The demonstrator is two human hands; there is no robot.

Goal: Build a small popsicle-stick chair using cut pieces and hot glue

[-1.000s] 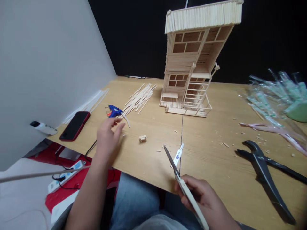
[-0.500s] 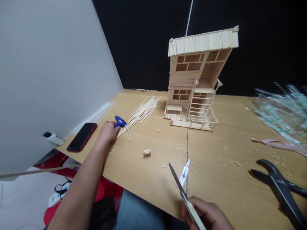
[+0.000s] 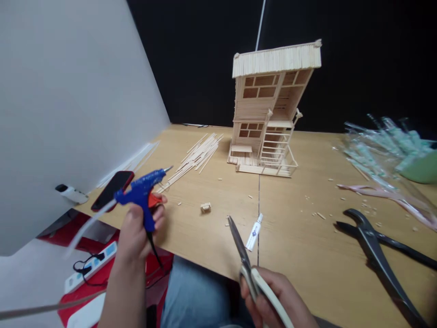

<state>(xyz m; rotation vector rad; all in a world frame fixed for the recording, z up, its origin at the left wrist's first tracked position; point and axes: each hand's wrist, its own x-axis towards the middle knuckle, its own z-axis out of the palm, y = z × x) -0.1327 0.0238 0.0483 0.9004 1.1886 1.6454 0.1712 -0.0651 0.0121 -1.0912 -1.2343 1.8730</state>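
My left hand (image 3: 138, 228) holds a blue glue gun (image 3: 141, 193) above the table's left front edge, its nozzle pointing right and away, a glue stick trailing from its back. At the front edge, my right hand (image 3: 273, 296) is closed on scissors with pale handles (image 3: 244, 255), blades pointing away. Just beyond the scissors lies a white tube (image 3: 254, 233). A tiny stick bundle (image 3: 205, 208) sits between the two hands, farther in. Toward the back stands a two-storey house model of thin sticks (image 3: 266, 109), with loose sticks (image 3: 201, 152) to its left.
A phone (image 3: 112, 189) and a white device (image 3: 72, 194) lie at the left edge. Dark pliers (image 3: 373, 250), a pink ribbon (image 3: 385, 195) and plastic packaging (image 3: 382, 150) are on the right. Small stick scraps dot the table (image 3: 218, 246). A power strip (image 3: 90, 269) is below left.
My left hand has lifted the glue gun off the table beside the loose sticks and brought it nearer. My right hand with the scissors has shifted slightly left. The view has turned a little right.
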